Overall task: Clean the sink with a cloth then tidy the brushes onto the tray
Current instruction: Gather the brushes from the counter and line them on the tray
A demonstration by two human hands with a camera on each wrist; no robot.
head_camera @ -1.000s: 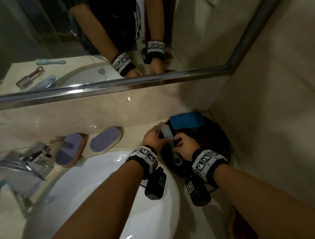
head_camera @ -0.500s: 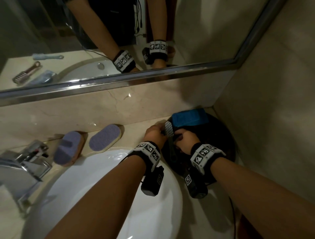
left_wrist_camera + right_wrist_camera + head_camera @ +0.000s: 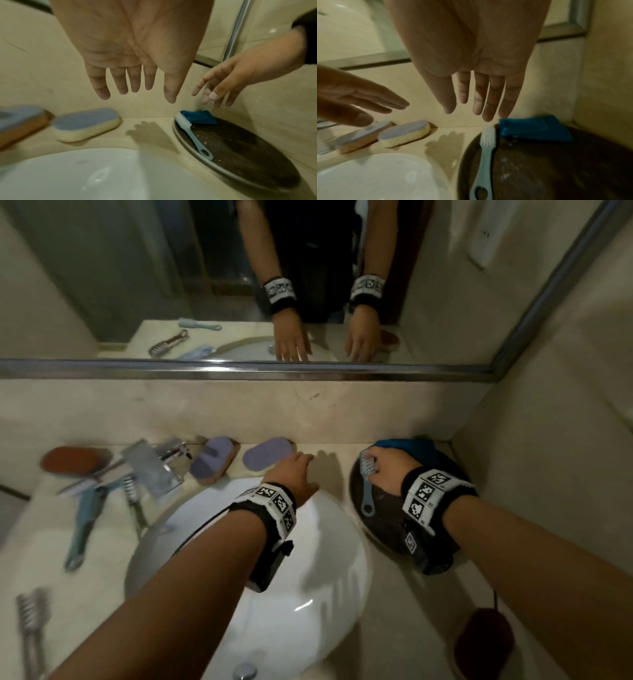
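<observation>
A light blue brush (image 3: 366, 487) with white bristles lies on the dark round tray (image 3: 380, 518) in the right corner, its head next to a folded blue cloth (image 3: 411, 446). My right hand (image 3: 380, 467) hovers just above the brush head, fingers straight, holding nothing; the right wrist view shows the right hand (image 3: 471, 112) clear of the brush (image 3: 486, 148). My left hand (image 3: 298, 470) is flat over the counter between the tray and the white sink (image 3: 274, 559). In its wrist view the left hand (image 3: 135, 94) is empty above the counter.
Two purple-topped sponges (image 3: 267, 455) (image 3: 212, 460) lean at the back wall beside the faucet (image 3: 154, 467). Left of the sink lie a blue brush (image 3: 85, 518), a wire brush (image 3: 30, 621) and a brown brush (image 3: 75, 460). A dark red object (image 3: 486, 642) sits at the front right.
Both hands have let go of the light blue brush, which now lies on the tray. My left hand has moved left off the tray, and both hands have opened.
</observation>
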